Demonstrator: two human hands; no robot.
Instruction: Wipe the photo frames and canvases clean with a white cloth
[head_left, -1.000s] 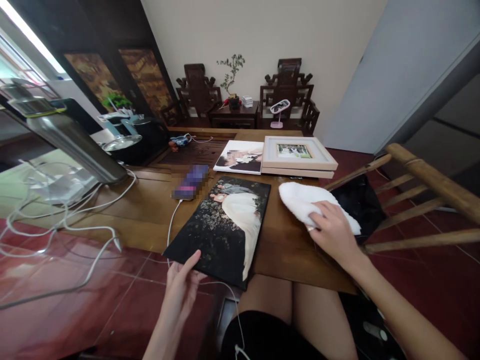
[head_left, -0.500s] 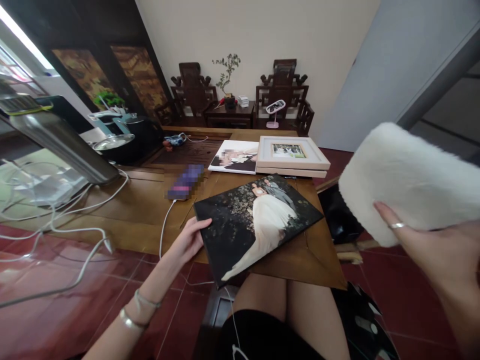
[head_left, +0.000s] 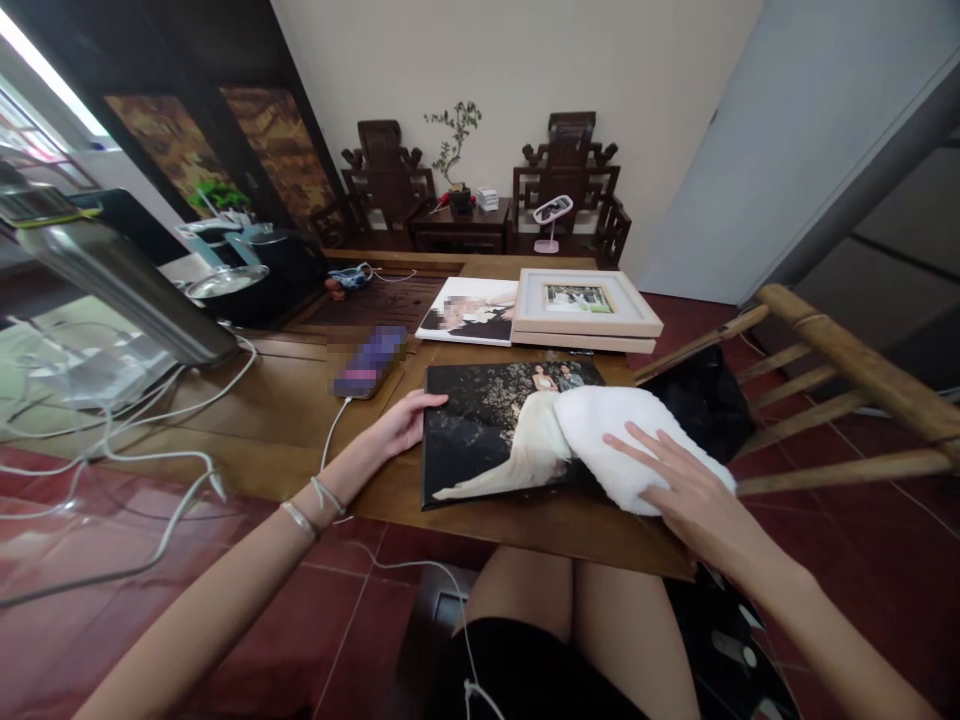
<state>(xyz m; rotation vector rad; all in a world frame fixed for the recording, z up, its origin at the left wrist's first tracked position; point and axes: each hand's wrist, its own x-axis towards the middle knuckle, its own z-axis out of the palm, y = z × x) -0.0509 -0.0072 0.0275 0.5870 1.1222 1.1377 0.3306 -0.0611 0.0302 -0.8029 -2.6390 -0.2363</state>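
A dark wedding photo panel (head_left: 480,430), showing a couple and a long white dress, lies on the wooden table (head_left: 525,525) in front of me. My left hand (head_left: 409,420) grips its left edge, thumb on top and the other fingers partly hidden. A fluffy white cloth (head_left: 600,430) covers the panel's right part. Over the cloth, my right hand (head_left: 679,490) presses it down with spread fingers, its thumb side toward the panel.
Behind the panel are a light picture frame (head_left: 637,310) stacked on another and a white-edged photo print (head_left: 472,325). A phone (head_left: 371,362) on a charging cable lies left. Further left stands a steel bottle (head_left: 127,290) amid white cables. A bamboo chair (head_left: 847,340) is at right.
My right hand has brought the white cloth from the right down onto the panel. The panel has turned straighter and now lies lower on the table, with my left hand still on its edge.
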